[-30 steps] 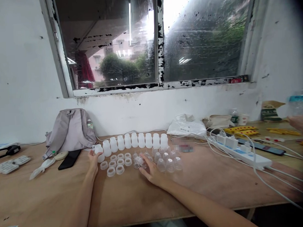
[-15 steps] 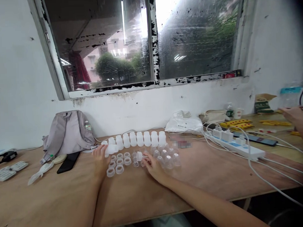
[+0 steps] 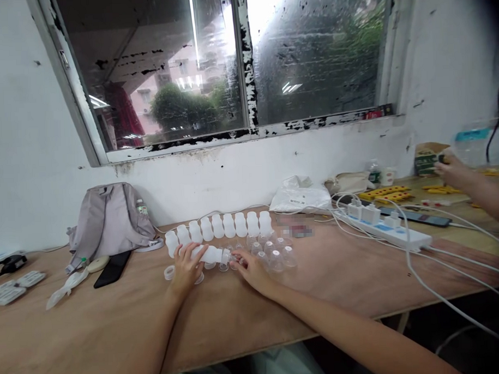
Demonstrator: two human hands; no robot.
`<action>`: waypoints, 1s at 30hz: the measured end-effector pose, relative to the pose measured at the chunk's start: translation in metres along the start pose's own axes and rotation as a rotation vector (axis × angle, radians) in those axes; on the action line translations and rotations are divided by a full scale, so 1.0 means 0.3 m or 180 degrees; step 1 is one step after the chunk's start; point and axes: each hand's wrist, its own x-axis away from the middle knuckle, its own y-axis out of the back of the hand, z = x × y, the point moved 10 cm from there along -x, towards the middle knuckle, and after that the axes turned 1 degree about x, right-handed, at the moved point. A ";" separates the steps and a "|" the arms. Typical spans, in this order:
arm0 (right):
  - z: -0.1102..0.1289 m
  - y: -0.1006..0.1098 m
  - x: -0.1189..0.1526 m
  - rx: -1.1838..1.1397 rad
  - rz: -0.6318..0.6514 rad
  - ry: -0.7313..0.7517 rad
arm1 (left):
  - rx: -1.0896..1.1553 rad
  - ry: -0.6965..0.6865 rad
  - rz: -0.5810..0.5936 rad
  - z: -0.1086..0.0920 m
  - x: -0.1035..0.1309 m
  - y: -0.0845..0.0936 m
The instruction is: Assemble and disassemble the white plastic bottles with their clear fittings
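My left hand [image 3: 187, 265] is wrapped round a white bottle [image 3: 209, 255] that lies tilted on its side, mouth to the right. At that mouth, my right hand [image 3: 248, 268] pinches a clear ringed nipple piece [image 3: 226, 257]; the two parts meet or nearly meet. Behind them stands a row of white bottles [image 3: 229, 225]. Clear domed caps [image 3: 275, 256] sit in a cluster to the right of my right hand. Translucent rings [image 3: 169, 272] lie around my left hand, which partly hides them. Small clear pieces between my hands are hard to make out.
A backpack [image 3: 107, 222], a black phone [image 3: 112, 269] and a white pouch [image 3: 68, 286] are on the left. To the right are a plastic bag [image 3: 300, 196], a power strip [image 3: 386, 231] with cables, and another person's hand [image 3: 456, 171].
My left hand has brought the white bottle down and right, to the piece in my right hand. The other person's hand has moved left and up, and the view has shifted slightly.
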 end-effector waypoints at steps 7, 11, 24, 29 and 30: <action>-0.004 -0.029 0.008 -0.0417 0.0280 -0.0159 | 0.0069 -0.0076 0.0099 -0.031 -0.006 -0.008; -0.002 -0.028 0.012 -0.0622 0.0301 -0.0250 | 0.0096 -0.0056 0.0095 -0.032 -0.009 -0.003; 0.019 -0.006 0.010 -0.0293 0.0213 -0.0186 | 0.0173 0.0009 0.0104 -0.026 -0.008 -0.003; 0.034 0.004 0.008 -0.0055 0.0150 -0.0002 | 0.0207 -0.0025 0.0129 -0.034 -0.008 -0.007; 0.035 0.002 0.008 -0.0038 0.0171 0.0011 | 0.0210 -0.0029 0.0136 -0.035 -0.008 -0.008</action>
